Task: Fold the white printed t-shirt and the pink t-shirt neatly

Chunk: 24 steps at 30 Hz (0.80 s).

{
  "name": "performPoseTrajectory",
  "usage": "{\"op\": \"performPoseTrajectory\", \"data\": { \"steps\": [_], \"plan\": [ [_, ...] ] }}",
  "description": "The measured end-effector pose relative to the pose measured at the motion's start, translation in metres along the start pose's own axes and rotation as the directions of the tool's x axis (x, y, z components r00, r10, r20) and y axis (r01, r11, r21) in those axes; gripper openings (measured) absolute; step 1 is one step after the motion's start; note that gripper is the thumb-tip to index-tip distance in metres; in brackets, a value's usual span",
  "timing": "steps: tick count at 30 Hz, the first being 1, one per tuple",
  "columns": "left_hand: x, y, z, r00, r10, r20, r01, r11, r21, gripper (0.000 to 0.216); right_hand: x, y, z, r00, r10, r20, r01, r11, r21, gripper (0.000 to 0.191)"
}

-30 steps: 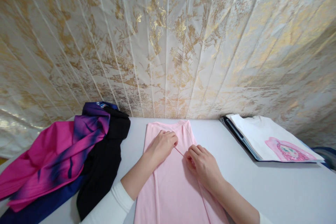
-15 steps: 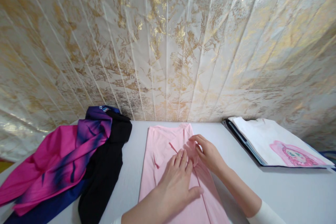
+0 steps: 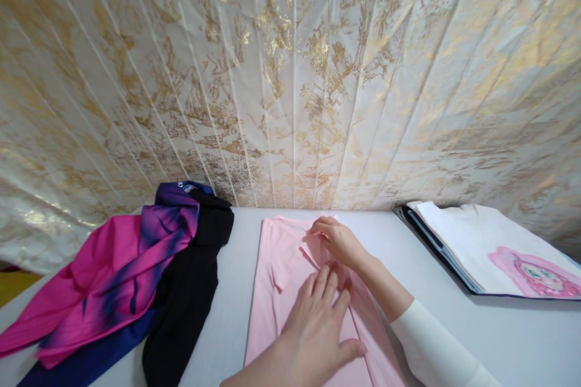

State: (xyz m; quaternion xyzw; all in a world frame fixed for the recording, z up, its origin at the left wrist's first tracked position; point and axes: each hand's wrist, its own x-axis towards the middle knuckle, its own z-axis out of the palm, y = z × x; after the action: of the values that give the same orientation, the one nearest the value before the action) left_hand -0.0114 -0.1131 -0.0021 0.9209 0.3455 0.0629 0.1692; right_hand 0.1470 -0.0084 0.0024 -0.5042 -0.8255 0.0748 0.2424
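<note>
A pale pink garment [image 3: 281, 290] lies lengthwise on the white table [image 3: 476, 332], folded into a narrow strip. My left hand [image 3: 320, 329] lies flat on its middle, palm down, with the fingers stretched out and pressing the fabric. My right hand [image 3: 338, 240] reaches in from the right in a white sleeve. It sits at the garment's far right corner by the neckline, with its fingers bent together on a fold of the pink cloth.
A loose heap of magenta, purple, black and blue clothing [image 3: 122, 278] lies at the left. A stack of folded shirts [image 3: 490, 248], with a white one bearing a pink print on top, sits at the right. A white and gold curtain [image 3: 290, 72] hangs behind the table.
My left hand moved from the neckline back to the garment's middle and flattened. My right hand moved from the middle fold up to the far right corner.
</note>
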Motion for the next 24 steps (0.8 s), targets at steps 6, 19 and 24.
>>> {"op": "performPoseTrajectory", "data": {
  "steps": [6, 19, 24],
  "plan": [
    [-0.001, 0.001, 0.003, 0.999, 0.025, -0.032, -0.024, 0.999, 0.021, 0.072, 0.011, -0.005, 0.011, 0.989, -0.13, 0.07, 0.125, 0.99, 0.072, 0.015],
    [-0.002, 0.001, 0.006, 0.998, 0.028, -0.06, -0.024, 0.997, 0.076, 0.074, 0.012, 0.0, 0.011, 0.974, -0.197, 0.111, 0.193, 0.98, 0.044, 0.013],
    [-0.001, 0.002, 0.003, 0.999, 0.011, -0.053, -0.007, 0.997, 0.073, 0.073, 0.014, -0.009, 0.018, 0.98, -0.179, 0.087, 0.169, 0.98, 0.106, 0.014]
  ]
}}
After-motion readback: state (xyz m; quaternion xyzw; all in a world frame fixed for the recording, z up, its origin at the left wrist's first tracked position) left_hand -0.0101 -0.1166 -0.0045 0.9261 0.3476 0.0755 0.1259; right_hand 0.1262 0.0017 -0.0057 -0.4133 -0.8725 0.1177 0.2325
